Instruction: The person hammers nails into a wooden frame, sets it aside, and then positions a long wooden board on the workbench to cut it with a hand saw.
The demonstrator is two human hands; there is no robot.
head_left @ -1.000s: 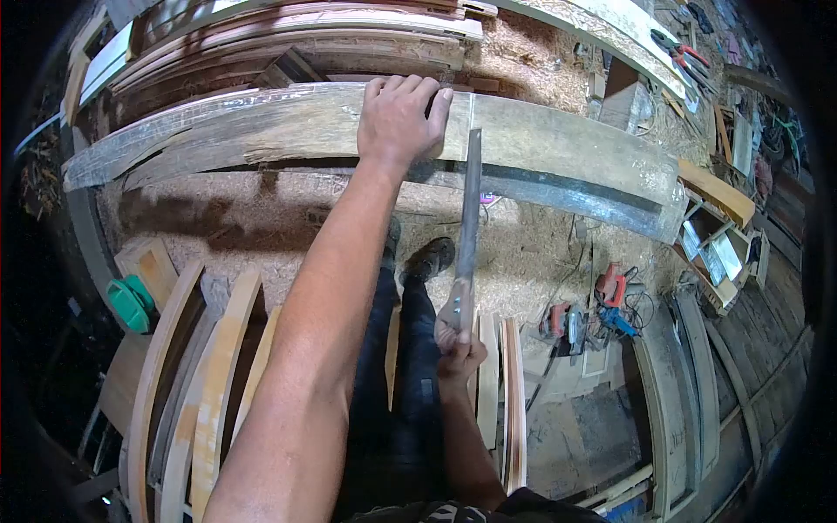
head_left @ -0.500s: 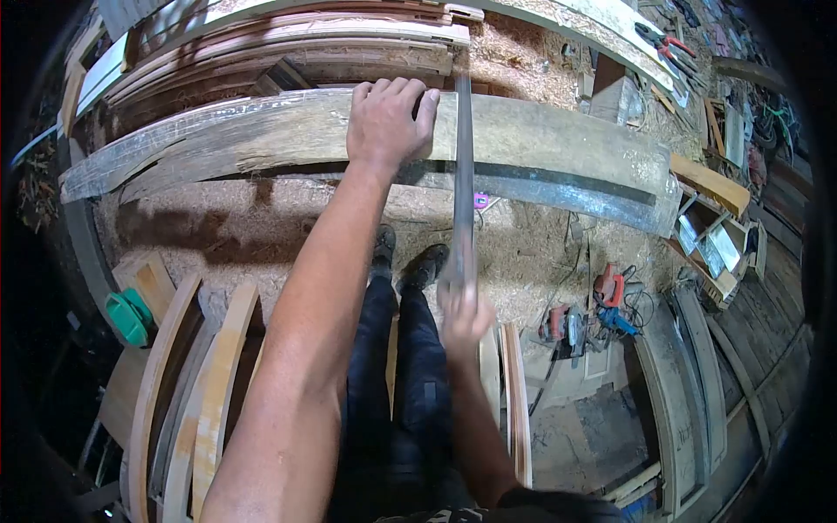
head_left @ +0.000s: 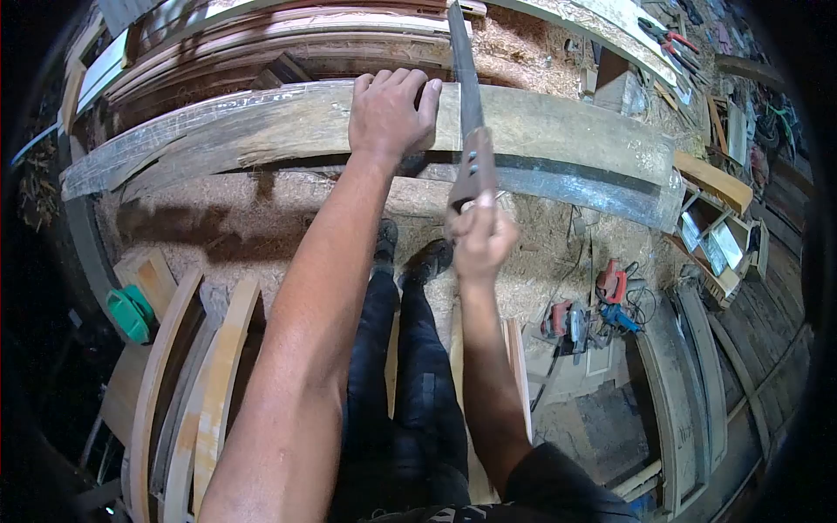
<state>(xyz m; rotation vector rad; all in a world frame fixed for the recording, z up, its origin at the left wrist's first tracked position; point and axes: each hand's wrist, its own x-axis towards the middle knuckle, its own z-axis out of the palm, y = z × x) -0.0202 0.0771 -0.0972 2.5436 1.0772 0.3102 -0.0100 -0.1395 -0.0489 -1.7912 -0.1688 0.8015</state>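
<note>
Underfoot, a floor thick with sawdust and shavings. Across the upper half of the view, from left edge to right, a long rough plank, grey and weathered, dark along its near edge. Beyond it, a stack of curved boards; lower left, more curved boards standing on edge, side by side.

Set across the plank just right of its middle, a handsaw, blade reaching past the far edge and wooden handle on the near side (teeth too thin to make out).

Laid on top of the plank just left of the blade, the left hand, palm down, fingers loose and draped over the far edge, not clenched. Wrapped tight round the saw handle, the right hand, fingers closed in a firm grip, just short of the plank's near edge.

On the floor to the right, well apart, a cluster of red and blue power tools. Far left, a small green object.
</note>
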